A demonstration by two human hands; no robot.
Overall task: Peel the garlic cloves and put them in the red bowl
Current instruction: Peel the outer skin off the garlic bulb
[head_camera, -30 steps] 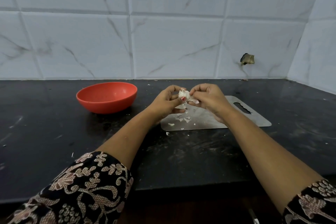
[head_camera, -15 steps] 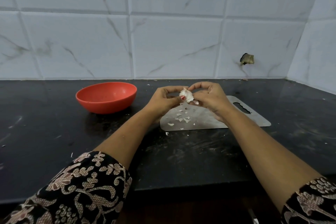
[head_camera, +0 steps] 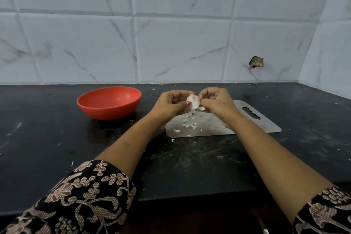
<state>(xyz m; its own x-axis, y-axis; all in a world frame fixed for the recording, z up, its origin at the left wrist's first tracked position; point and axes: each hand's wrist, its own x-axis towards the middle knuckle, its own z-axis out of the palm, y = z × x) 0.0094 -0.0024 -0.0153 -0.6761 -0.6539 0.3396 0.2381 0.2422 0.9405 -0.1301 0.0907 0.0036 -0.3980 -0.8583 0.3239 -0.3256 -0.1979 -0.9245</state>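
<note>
**Bowl** [head_camera: 106, 113], far left: plain orange-red inside and out.
**Counter** [head_camera: 47, 138]: glossy black, streaked with pale grey scuffs.
**Wall** [head_camera: 180, 43]: white tiles tinged blue-grey, with thin grey marble veins and darker grey joints.
**Hole** [head_camera: 256, 62], far right in the wall: dark grey and brown.
**Board** [head_camera: 212, 127]: dull silver-grey, unpatterned.
**Garlic** [head_camera: 194, 100] and **flakes** [head_camera: 187, 125]: white.
**Sleeves** [head_camera: 81, 195], near left and near right: black, printed with beige and dusty-pink flowers and scrolls filled with fine lattice.
**Nail** [head_camera: 188, 103] on the left hand [head_camera: 171, 105]: red.

One red bowl [head_camera: 109, 113], one board [head_camera: 218, 126], one garlic [head_camera: 194, 100], a left hand [head_camera: 171, 103], a right hand [head_camera: 217, 103], many peel scraps [head_camera: 187, 125].
</note>
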